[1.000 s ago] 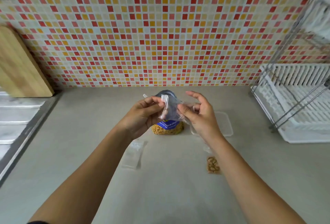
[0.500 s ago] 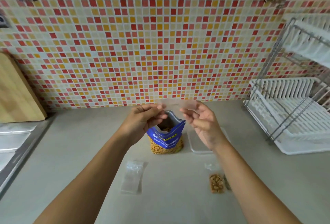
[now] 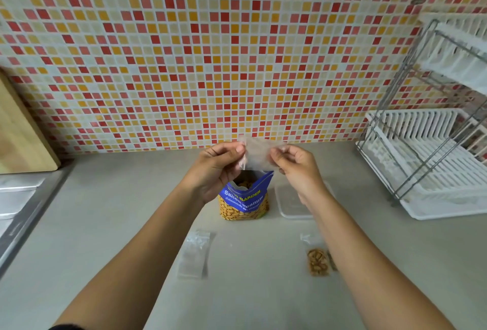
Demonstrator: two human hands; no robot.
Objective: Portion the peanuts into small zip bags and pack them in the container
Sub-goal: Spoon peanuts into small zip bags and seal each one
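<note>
Left hand (image 3: pixel 216 169), right hand (image 3: pixel 297 169) pinching empty zip bag (image 3: pixel 259 156) by opposite edges, holding it above open pouch (image 3: pixel 245 198) standing mid-counter (image 3: pixel 118 211). Seemingly opening bag mouth. Next calling for spread mouth, peanuts poured in. Container (image 3: pixel 292 203) sitting just right of pouch.

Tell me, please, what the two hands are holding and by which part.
A clear small zip bag: the left hand pinches its left edge, and the right hand pinches its right edge.
</note>
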